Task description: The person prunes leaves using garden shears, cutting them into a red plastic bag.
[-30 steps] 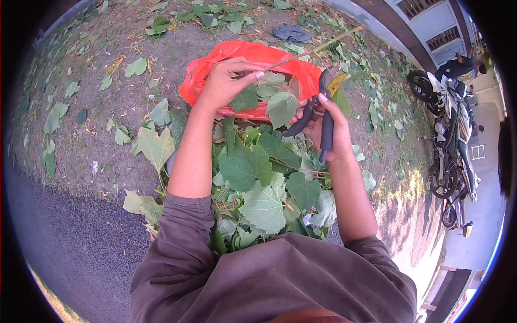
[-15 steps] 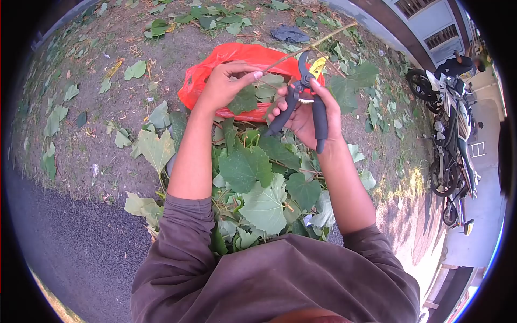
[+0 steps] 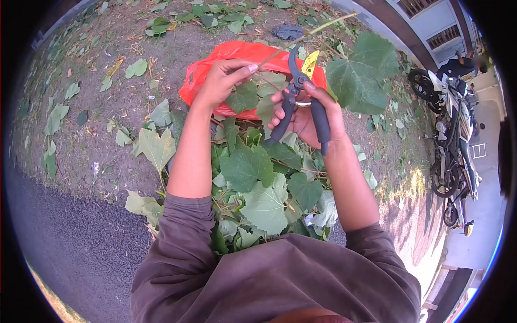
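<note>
My left hand (image 3: 226,81) pinches a thin leafy vine stem (image 3: 288,46) between thumb and fingertips; the stem slants up to the right. In my right hand (image 3: 312,116) is a pair of pruning shears (image 3: 295,89) with dark handles, its dark hooked blade and yellow blade spread apart just below the stem. A large green leaf (image 3: 363,72) hangs from the stem to the right of the blades. Behind both hands lies a red plastic bag (image 3: 229,53), with leaves in front of its mouth. A heap of cut leaves (image 3: 264,207) lies between my forearms.
Loose leaves (image 3: 136,68) are scattered over the bare soil. A dark crumpled cloth or bag (image 3: 288,32) lies beyond the red bag. Asphalt (image 3: 86,242) borders the soil on the left. At the right stand motorcycles (image 3: 449,134) and a person (image 3: 458,65) by a wall.
The shears' blades have come away from the stem and moved slightly left and down. The stem has turned, swinging its large leaf up and into clearer view on the right.
</note>
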Available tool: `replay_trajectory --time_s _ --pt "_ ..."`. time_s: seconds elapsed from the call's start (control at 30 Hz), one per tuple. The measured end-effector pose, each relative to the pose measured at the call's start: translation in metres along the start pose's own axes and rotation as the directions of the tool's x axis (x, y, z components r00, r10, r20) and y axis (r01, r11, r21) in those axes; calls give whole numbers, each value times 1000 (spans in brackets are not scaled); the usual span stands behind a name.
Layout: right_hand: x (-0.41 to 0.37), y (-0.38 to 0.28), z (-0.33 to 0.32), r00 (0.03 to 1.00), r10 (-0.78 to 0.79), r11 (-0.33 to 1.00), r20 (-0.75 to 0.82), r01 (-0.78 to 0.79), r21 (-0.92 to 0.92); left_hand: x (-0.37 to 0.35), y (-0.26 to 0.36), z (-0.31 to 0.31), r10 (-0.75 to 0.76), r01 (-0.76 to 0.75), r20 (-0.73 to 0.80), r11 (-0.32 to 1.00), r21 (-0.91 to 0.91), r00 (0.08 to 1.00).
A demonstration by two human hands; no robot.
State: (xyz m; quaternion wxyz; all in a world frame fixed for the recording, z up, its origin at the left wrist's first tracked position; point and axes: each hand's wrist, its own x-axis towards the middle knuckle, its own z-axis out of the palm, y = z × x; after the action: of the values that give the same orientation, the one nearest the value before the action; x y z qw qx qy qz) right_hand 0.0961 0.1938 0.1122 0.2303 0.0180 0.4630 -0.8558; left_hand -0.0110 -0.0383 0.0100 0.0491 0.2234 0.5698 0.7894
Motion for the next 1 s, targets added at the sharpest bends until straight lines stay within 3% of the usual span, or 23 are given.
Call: replay_trajectory --time_s 0.07,0.2,0.37,0.47,0.67,0.83,1.0 --pt "2 -6 -4 996 28 995 85 -36 88 1 0 0 -3 3 56 1000 -4 998" --pt "2 -18 -3 995 74 995 60 -77 65 1 -3 -1 17 -17 14 1000 -6 1000" --pt "1 -23 -9 990 85 994 116 -92 61 -4 8 3 6 -13 92 997 76 996" --pt "4 -25 -8 995 65 997 72 -67 37 -5 10 -2 -49 33 172 995 98 984" --pt "3 -15 3 1000 8 998 -23 -7 56 -6 10 -1 -78 66 135 994 89 988" --pt "1 -2 10 978 -102 987 -183 76 -143 -4 7 -5 -84 62 138 985 160 987" --pt "-2 7 10 963 -92 989 -253 59 -135 -3 -1 -14 -57 29 147 982 185 987"
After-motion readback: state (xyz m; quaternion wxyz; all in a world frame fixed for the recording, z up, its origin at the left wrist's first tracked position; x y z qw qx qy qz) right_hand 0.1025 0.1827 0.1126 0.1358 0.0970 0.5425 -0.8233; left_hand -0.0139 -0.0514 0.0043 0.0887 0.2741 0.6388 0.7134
